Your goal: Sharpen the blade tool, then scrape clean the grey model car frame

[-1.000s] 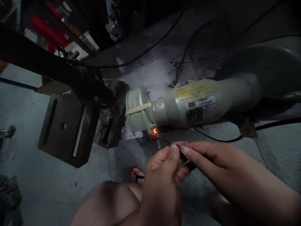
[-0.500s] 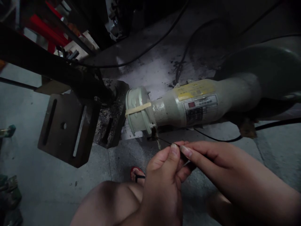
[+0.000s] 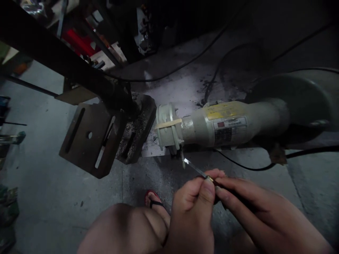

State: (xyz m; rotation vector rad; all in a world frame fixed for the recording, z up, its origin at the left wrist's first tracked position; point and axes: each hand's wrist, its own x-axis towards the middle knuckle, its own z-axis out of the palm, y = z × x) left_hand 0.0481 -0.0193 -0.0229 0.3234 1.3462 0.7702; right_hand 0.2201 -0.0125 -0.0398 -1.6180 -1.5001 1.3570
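Observation:
Between my two hands is a slim tool with a thin straight metal shaft (image 3: 194,168), a bright tip and a brass-coloured collar. Only a little of its dark reddish handle shows; my fingers cover the rest. My left hand (image 3: 199,197) is closed, its thumb pressed by the collar. From the right, my right hand (image 3: 238,194) pinches the handle end. The shaft points up and left toward the round end housing (image 3: 167,137) of a pale green grinding machine (image 3: 230,125). A tan strip (image 3: 169,124) crosses that housing. Close to the tool's tip hangs a small pale strip (image 3: 183,157).
A drill stand with a slotted metal plate (image 3: 79,141) and a shavings-covered base (image 3: 140,123) stands left of the machine. Its dark column (image 3: 53,46) rises to the upper left. A large wheel guard (image 3: 299,88) is at right, and a black cable (image 3: 315,151) runs below it.
My hands have moved slightly down and right, and the shaft now shows bright from collar to tip. The view has shifted, so the machine and stand appear farther right.

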